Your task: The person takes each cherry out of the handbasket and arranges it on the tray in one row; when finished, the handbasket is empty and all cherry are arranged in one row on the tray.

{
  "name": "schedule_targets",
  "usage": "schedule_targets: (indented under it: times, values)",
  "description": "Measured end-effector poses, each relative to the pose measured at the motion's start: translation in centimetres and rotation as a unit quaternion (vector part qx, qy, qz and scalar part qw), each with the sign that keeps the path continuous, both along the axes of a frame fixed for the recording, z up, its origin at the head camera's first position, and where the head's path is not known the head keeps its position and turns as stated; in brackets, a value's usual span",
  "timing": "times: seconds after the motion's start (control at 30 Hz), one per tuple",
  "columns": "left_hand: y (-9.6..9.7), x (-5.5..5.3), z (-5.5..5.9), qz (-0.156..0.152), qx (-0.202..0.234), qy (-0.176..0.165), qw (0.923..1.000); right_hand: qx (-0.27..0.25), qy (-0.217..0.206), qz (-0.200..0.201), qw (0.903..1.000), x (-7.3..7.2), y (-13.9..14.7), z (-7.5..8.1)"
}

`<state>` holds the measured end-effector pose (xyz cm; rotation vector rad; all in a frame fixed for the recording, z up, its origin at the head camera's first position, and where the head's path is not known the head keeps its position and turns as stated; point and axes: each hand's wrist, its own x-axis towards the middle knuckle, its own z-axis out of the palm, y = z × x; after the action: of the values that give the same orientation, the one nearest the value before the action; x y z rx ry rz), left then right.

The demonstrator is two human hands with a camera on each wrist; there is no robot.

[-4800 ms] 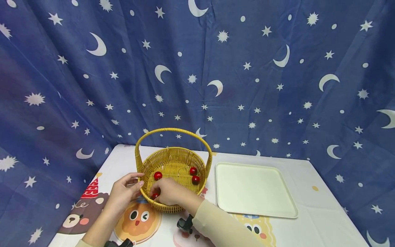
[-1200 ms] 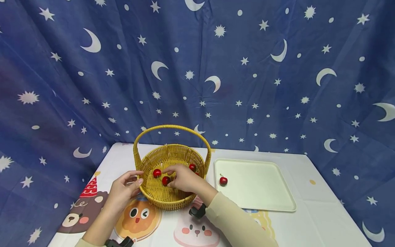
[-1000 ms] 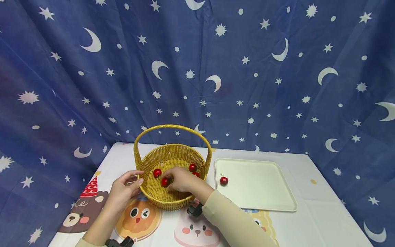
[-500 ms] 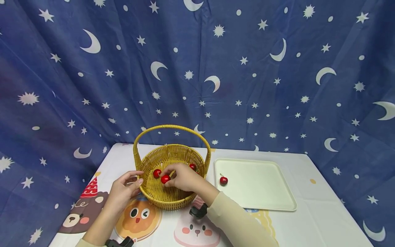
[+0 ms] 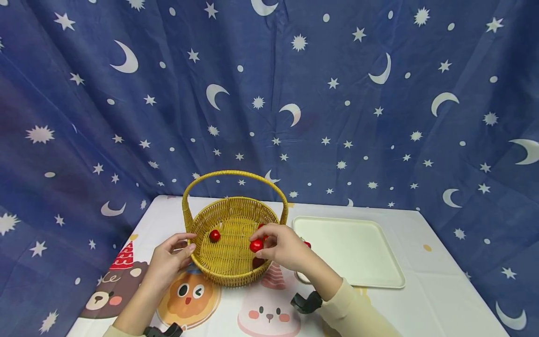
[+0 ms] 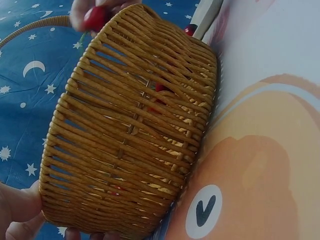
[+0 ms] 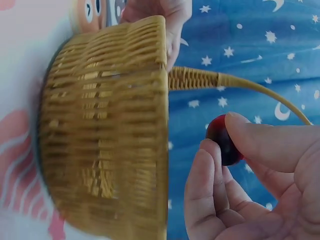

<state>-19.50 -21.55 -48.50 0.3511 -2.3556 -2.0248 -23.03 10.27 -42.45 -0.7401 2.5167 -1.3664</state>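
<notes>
A cherry (image 5: 256,245) is pinched between the thumb and fingers of my right hand (image 5: 283,244), raised over the right side of the wicker basket (image 5: 227,280). The right wrist view shows this dark red cherry (image 7: 223,139) above rim level, near the fingertips. My left hand (image 5: 168,256) holds the basket's left rim by the base of the handle. Inside the basket, one cherry (image 5: 214,236) lies at the left; others at the right are mostly hidden behind my right hand. Another cherry (image 5: 308,244) shows partly past my right hand, on the cream tray (image 5: 358,255).
The tray stands right of the basket on a white cloth (image 5: 438,290) printed with cartoon faces. Over the basket arches a tall handle (image 5: 236,172). A blue curtain (image 5: 320,117) with moons and stars hangs behind the table.
Over the last second my right hand picks a cherry off the basket floor, lifts it and carries it right. Since the oldest frame, a cherry has come onto the tray. My left hand stays put.
</notes>
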Motion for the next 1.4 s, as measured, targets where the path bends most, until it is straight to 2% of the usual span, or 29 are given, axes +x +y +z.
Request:
schedule_targets:
  times: [0.23, 0.37, 0.47, 0.6, 0.7, 0.97, 1.2, 1.4]
  values:
    - [0.0, 0.0, 0.0, -0.002, 0.001, 0.007, 1.0, -0.002, 0.007, -0.028, 0.9996, 1.2, 5.1, -0.5]
    - [0.0, 0.0, -0.1, -0.002, 0.002, 0.007, 1.0, 0.007, 0.01, -0.059, 0.9982, 1.0, 8.3, -1.5]
    - [-0.1, 0.0, -0.1, -0.003, -0.001, 0.006, 1.0, 0.022, 0.007, -0.109, 0.9937, 0.4, 10.2, -2.4]
    - [-0.1, 0.0, -0.1, -0.003, -0.001, 0.007, 1.0, 0.05, -0.008, -0.201, 0.9784, -0.8, 12.3, -3.9]
    - [-0.1, 0.0, 0.0, -0.002, 0.002, 0.007, 1.0, 0.07, -0.018, -0.242, 0.9677, -1.7, 13.4, -5.1]
    - [-0.1, 0.1, -0.1, -0.007, 0.004, 0.008, 0.9999, 0.083, -0.056, -0.259, 0.9606, -2.5, 13.9, -7.1]
    - [-0.1, 0.1, -0.1, -0.007, 0.0, 0.006, 1.0, 0.115, -0.022, -0.25, 0.9611, -2.8, 13.4, -7.6]
    - [-0.2, 0.1, -0.2, -0.006, 0.0, 0.007, 1.0, 0.116, -0.034, -0.252, 0.96, -2.6, 13.4, -7.5]
